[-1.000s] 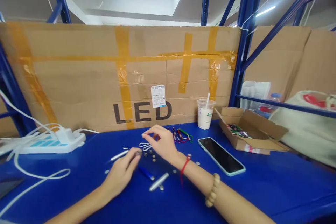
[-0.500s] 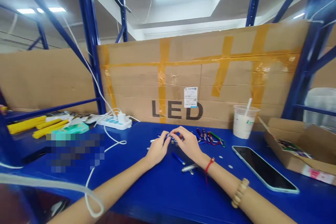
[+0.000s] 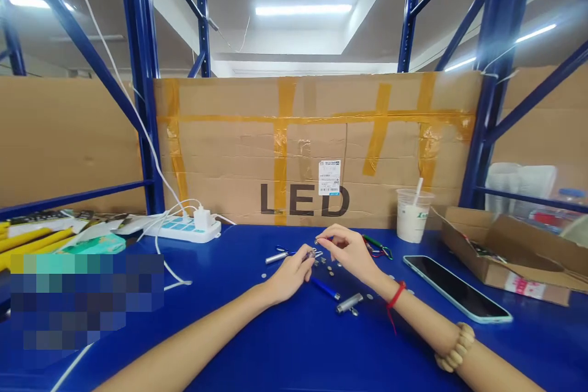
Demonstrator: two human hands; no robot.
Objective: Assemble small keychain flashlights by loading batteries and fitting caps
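My left hand (image 3: 294, 271) is closed, its thumb and fingers pinching a small silver metal piece (image 3: 313, 253). Just to its right, my right hand (image 3: 348, 250) holds thumb and forefinger pinched together; a tiny shiny bit shows at the tips, too small to name. Below the hands lie a blue metal tube (image 3: 325, 288) and a short silver cylinder (image 3: 350, 303). Another silver tube (image 3: 276, 258) rests left of my left hand. Several small round silver discs (image 3: 330, 269) are scattered between and around the hands. A green carabiner clip (image 3: 379, 246) partly shows behind my right hand.
A phone (image 3: 454, 289) lies right of my right arm. Behind it stand a drink cup with a straw (image 3: 412, 223) and an open cardboard box (image 3: 493, 269). A white power strip (image 3: 177, 229) with cables sits at the back left, near yellow rods (image 3: 34, 245).
My hands have moved apart from each other; before, their fingertips met over the small parts. The right hand has shifted to the right. The camera view has turned slightly.
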